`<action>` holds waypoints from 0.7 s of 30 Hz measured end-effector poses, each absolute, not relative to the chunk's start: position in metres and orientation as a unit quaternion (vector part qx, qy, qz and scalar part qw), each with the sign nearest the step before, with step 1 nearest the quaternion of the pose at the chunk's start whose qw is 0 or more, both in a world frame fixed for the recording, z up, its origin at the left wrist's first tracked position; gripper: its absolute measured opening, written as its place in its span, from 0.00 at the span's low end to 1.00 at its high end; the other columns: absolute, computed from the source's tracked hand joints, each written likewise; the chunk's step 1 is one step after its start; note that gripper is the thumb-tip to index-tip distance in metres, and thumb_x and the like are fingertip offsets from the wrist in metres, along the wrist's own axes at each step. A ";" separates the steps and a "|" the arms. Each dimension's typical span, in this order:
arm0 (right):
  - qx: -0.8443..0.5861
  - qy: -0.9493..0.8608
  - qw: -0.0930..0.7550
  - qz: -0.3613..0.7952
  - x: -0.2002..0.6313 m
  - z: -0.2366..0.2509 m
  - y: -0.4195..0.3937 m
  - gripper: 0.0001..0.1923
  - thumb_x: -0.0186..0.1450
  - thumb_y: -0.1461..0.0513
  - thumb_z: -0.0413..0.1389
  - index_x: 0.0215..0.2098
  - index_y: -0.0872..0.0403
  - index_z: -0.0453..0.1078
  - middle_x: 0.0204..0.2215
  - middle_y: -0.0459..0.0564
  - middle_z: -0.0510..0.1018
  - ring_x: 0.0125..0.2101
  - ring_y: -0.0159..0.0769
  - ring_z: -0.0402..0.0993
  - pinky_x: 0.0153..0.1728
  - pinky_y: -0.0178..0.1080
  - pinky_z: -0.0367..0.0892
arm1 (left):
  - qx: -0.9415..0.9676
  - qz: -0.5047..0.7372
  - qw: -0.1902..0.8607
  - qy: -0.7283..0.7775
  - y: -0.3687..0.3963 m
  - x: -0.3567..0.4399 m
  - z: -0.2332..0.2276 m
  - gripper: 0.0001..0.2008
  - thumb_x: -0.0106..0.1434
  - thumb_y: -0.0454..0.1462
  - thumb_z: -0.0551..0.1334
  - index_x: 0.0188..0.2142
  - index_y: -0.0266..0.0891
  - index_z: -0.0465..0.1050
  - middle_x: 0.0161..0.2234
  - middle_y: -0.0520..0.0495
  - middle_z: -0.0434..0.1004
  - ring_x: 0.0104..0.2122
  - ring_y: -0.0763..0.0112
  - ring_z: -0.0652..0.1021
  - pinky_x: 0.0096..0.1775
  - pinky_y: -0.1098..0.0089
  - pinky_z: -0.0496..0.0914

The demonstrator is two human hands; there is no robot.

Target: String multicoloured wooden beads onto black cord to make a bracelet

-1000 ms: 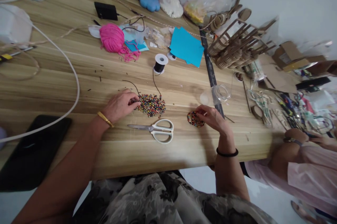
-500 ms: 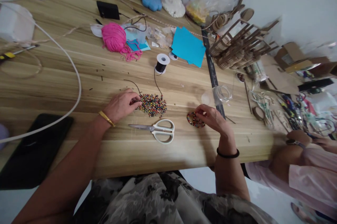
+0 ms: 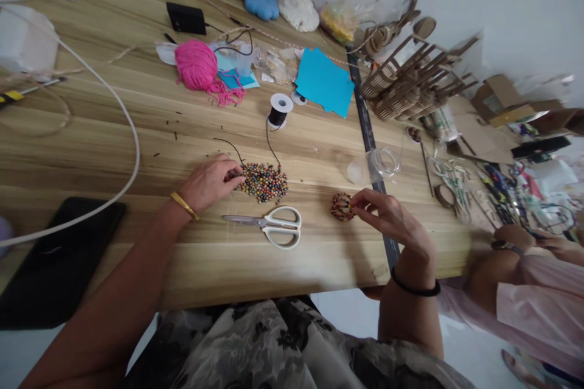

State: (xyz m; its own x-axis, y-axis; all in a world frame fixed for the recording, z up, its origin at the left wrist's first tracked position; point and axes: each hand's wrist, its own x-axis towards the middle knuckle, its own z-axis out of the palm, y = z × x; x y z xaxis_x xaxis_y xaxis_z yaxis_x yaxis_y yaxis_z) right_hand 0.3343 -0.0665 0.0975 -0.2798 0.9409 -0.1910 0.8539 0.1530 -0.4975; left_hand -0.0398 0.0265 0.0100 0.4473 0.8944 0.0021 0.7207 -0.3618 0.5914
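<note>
— Left hand [image 3: 210,182]? Fingertips pinched together at left edge of loose bead pile [image 3: 264,182], near table [image 3: 137,127] centre; whatever pinched, hidden.

— Right hand [image 3: 392,218]? Clamped on beaded ring [image 3: 342,206], right of scissors [image 3: 269,226]; beads too small to tell apart.

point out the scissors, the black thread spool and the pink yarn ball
scissors [image 3: 274,226], head view, on the pivot beside the white handles
black thread spool [image 3: 278,111], head view, on its dark wound middle
pink yarn ball [image 3: 195,64], head view, on its centre
</note>
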 end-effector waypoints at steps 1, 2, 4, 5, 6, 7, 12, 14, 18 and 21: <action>-0.599 -0.753 0.082 0.261 0.337 0.098 -0.067 0.08 0.65 0.58 0.51 0.35 0.54 0.69 0.29 0.49 0.77 0.28 0.34 0.73 0.29 0.34 0.68 | 0.809 0.165 0.263 0.500 0.026 -0.040 0.010 0.12 0.61 0.43 0.59 0.34 0.36 0.75 0.33 0.46 0.72 0.30 0.68 0.73 0.36 0.67 0.67; -0.604 -0.750 0.081 0.256 0.341 0.097 -0.066 0.08 0.65 0.58 0.51 0.36 0.54 0.70 0.28 0.49 0.77 0.28 0.34 0.73 0.29 0.34 0.68 | 0.809 0.166 0.262 0.499 0.026 -0.040 0.010 0.12 0.61 0.43 0.59 0.34 0.36 0.75 0.33 0.46 0.71 0.31 0.68 0.73 0.36 0.67 0.67; -0.617 -0.745 0.073 0.242 0.348 0.093 -0.064 0.09 0.65 0.59 0.51 0.36 0.54 0.70 0.27 0.49 0.77 0.28 0.33 0.73 0.29 0.34 0.67 | 0.810 0.168 0.261 0.498 0.026 -0.040 0.010 0.12 0.61 0.42 0.59 0.34 0.36 0.75 0.33 0.46 0.71 0.31 0.68 0.73 0.36 0.68 0.67; -0.624 -0.743 0.066 0.231 0.351 0.091 -0.062 0.09 0.65 0.59 0.51 0.35 0.54 0.70 0.27 0.48 0.76 0.27 0.33 0.72 0.29 0.34 0.67 | 0.810 0.169 0.261 0.497 0.026 -0.040 0.009 0.12 0.61 0.42 0.60 0.33 0.36 0.75 0.33 0.46 0.71 0.31 0.68 0.73 0.36 0.68 0.68; -0.631 -0.742 0.057 0.219 0.354 0.087 -0.061 0.08 0.64 0.59 0.51 0.35 0.54 0.71 0.26 0.48 0.76 0.27 0.33 0.72 0.29 0.34 0.66 | 0.810 0.171 0.261 0.497 0.026 -0.040 0.009 0.12 0.61 0.43 0.60 0.34 0.36 0.75 0.34 0.46 0.71 0.31 0.68 0.73 0.37 0.68 0.68; -0.637 -0.740 0.050 0.209 0.357 0.084 -0.059 0.08 0.64 0.59 0.51 0.35 0.54 0.71 0.26 0.48 0.76 0.27 0.33 0.72 0.29 0.35 0.65 | 0.810 0.172 0.261 0.497 0.027 -0.040 0.009 0.12 0.61 0.43 0.60 0.34 0.36 0.75 0.34 0.46 0.71 0.31 0.68 0.73 0.37 0.68 0.67; -0.642 -0.739 0.041 0.197 0.368 0.064 -0.051 0.07 0.63 0.61 0.51 0.35 0.53 0.71 0.30 0.49 0.78 0.30 0.36 0.74 0.32 0.36 0.66 | 0.807 0.171 0.260 0.503 0.027 -0.040 0.007 0.12 0.60 0.42 0.61 0.34 0.35 0.76 0.33 0.45 0.71 0.31 0.68 0.73 0.36 0.68 0.67; -0.642 -0.738 0.040 0.204 0.371 0.058 -0.049 0.07 0.63 0.61 0.52 0.35 0.53 0.71 0.30 0.49 0.79 0.31 0.36 0.75 0.32 0.36 0.67 | 0.806 0.170 0.259 0.504 0.027 -0.040 0.006 0.12 0.60 0.42 0.61 0.34 0.35 0.76 0.33 0.46 0.71 0.31 0.68 0.73 0.36 0.68 0.67; -0.645 -0.732 0.034 0.217 0.374 0.051 -0.047 0.07 0.63 0.61 0.52 0.36 0.53 0.72 0.31 0.49 0.79 0.31 0.36 0.76 0.33 0.36 0.67 | 0.808 0.172 0.260 0.501 0.027 -0.040 0.005 0.12 0.60 0.43 0.60 0.34 0.36 0.75 0.33 0.46 0.71 0.30 0.68 0.73 0.36 0.68 0.67; -0.648 -0.732 0.031 0.208 0.375 0.049 -0.046 0.07 0.63 0.62 0.53 0.36 0.53 0.72 0.31 0.49 0.80 0.32 0.36 0.76 0.34 0.36 0.68 | 0.808 0.174 0.256 0.501 0.027 -0.040 0.005 0.12 0.60 0.43 0.61 0.34 0.36 0.75 0.32 0.46 0.71 0.31 0.68 0.73 0.36 0.68 0.67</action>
